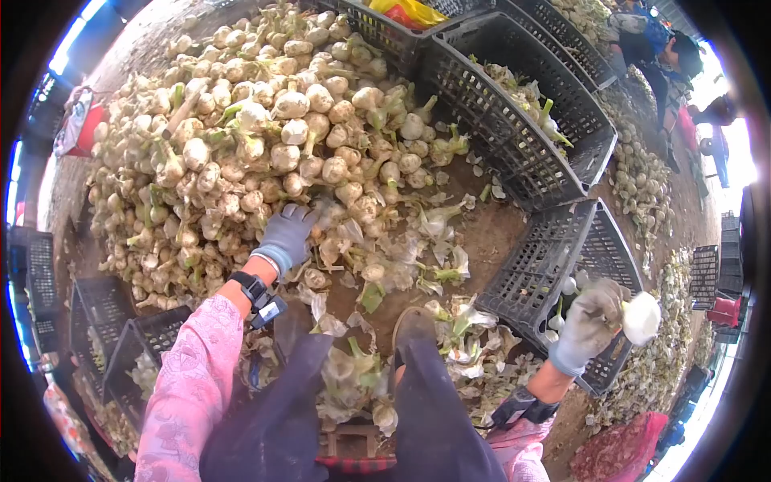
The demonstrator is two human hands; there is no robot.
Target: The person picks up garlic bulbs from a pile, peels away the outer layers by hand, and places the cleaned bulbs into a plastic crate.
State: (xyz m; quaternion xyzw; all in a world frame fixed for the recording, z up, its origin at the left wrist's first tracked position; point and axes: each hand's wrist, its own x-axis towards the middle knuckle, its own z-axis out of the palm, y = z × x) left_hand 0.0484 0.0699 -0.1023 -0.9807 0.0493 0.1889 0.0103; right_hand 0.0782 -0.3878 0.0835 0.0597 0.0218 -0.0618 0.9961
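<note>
In the head view, the gloved left hand (289,234) lies on the near edge of the garlic pile (241,173), fingers loosely bent; whether it grips anything I cannot tell. The gloved right hand (590,325) is closed on a white garlic bulb (642,319), over a black crate (534,269), with peelings (462,325) between both hands

This looks like a farm-produce sorting shed: a great heap of garlic bulbs (217,177) lies on a dirt floor (486,229) strewn with loose husks (474,353), beside black plastic crates (499,120), while another long pile (640,181) and a person (655,38) show farther off.
</note>
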